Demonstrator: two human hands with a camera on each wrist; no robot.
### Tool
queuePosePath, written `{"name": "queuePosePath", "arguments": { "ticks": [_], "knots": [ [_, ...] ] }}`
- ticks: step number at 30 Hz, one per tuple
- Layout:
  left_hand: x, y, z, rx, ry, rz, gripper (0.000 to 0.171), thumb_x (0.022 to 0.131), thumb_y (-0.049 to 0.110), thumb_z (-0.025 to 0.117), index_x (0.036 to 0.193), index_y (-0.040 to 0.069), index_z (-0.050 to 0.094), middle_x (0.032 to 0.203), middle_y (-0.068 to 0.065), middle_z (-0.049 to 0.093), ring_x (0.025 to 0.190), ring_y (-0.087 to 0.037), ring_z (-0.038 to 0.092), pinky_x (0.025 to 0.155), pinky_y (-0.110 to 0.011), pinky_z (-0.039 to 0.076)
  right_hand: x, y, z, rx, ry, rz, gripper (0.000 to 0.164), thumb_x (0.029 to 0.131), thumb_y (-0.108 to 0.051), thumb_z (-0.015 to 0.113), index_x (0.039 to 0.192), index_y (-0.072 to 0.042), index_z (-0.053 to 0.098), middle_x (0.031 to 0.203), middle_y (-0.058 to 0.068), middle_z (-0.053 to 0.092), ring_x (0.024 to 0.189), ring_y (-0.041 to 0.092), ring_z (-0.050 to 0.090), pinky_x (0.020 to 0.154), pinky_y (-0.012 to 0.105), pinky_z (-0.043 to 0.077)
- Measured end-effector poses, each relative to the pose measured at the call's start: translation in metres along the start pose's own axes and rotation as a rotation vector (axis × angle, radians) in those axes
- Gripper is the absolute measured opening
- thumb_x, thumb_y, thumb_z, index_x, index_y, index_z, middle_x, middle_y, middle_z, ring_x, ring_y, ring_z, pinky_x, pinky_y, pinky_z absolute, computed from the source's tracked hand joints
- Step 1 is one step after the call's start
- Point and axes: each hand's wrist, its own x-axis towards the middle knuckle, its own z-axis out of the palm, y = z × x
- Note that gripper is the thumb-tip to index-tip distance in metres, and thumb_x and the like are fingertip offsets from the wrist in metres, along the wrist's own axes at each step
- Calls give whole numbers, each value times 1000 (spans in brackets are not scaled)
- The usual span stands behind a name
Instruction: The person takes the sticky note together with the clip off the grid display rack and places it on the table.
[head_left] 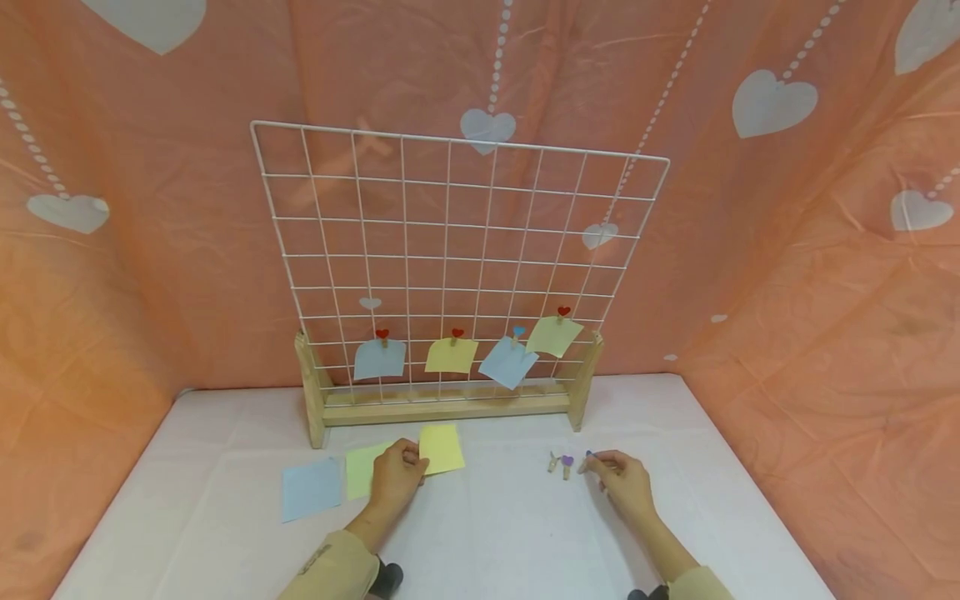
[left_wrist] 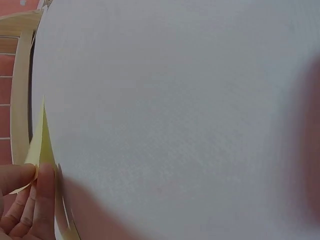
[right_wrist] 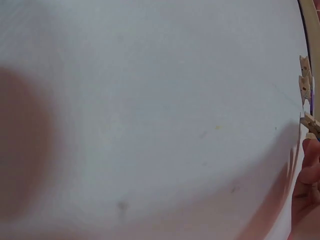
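My left hand [head_left: 397, 477] pinches a yellow paper note [head_left: 441, 448] between thumb and fingers; in the left wrist view the note [left_wrist: 42, 137] stands up, bent, from the fingertips. To the right, my right hand [head_left: 624, 483] has its thumb and fingertips on a small wooden clothespin [right_wrist: 310, 121] with a dark blue top, pinching it just over the white tabletop. Two more small clothespins lie just left of that hand, one plain-looking [head_left: 552, 462] and one with a purple heart [head_left: 567, 466].
A white wire grid [head_left: 465, 225] stands in a wooden base [head_left: 450, 408] behind the hands. Clipped low on it hang several notes, including a blue one [head_left: 379, 360] and a yellow one [head_left: 451, 357]. A green note [head_left: 360, 471] and a blue note [head_left: 311, 490] lie on the table's left.
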Motion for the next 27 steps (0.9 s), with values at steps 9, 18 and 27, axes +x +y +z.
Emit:
{"name": "queuePosePath", "arguments": {
  "ticks": [9, 18, 27],
  "knots": [
    [1, -3, 2, 59, 5, -2, 13, 79, -4, 68, 88, -9, 61, 65, -9, 65, 48, -11, 57, 52, -24, 47, 1, 4, -1, -73, 1, 22, 26, 88, -18, 67, 102, 4, 71, 71, 3, 67, 58, 9, 55, 54, 21, 42],
    [5, -2, 3, 141, 42, -22, 17, 73, -2, 71, 85, -7, 60, 69, -14, 66, 63, -21, 60, 57, -33, 50, 1, 4, -1, -56, 25, 53, 30, 87, -21, 69, 103, 4, 71, 67, 0, 65, 55, 8, 53, 53, 20, 41],
    [5, -3, 1, 229, 43, -39, 35, 72, 4, 75, 95, -11, 54, 67, -14, 62, 60, -23, 58, 56, -37, 50, 2, 5, 0, -49, 38, 43, 25, 88, -15, 67, 103, 5, 70, 72, 4, 68, 55, 8, 54, 51, 20, 42]
  ]
}}
